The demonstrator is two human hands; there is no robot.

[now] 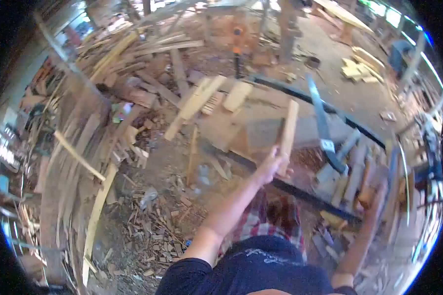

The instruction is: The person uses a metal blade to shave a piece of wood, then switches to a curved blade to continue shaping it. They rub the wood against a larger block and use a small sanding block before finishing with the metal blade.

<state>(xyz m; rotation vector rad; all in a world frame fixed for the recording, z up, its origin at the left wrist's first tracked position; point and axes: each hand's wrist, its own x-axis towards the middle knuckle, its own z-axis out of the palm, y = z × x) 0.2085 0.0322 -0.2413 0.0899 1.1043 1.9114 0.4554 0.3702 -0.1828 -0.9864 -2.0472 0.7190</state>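
Observation:
My left hand (pixel 272 164) is closed around the lower end of a narrow wooden board (pixel 289 129), which points away from me over the low bench. My right hand (pixel 377 189) is at the right end of the bench, by a row of wooden pieces (pixel 352 179). Its fingers are blurred, so I cannot make out whether it grips one of them. Between the two hands, a long blue-grey flat bar (pixel 319 113) lies across the bench's dark rails (pixel 305 192).
Pale boards (pixel 196 105) lie beyond the bench on the left. Scrap wood and chips (pixel 157 231) cover the ground to my left, beside long stacked planks (pixel 74 167). An orange-topped post (pixel 237 49) stands ahead. More cut pieces (pixel 362 66) lie at the far right, near another person (pixel 398 55).

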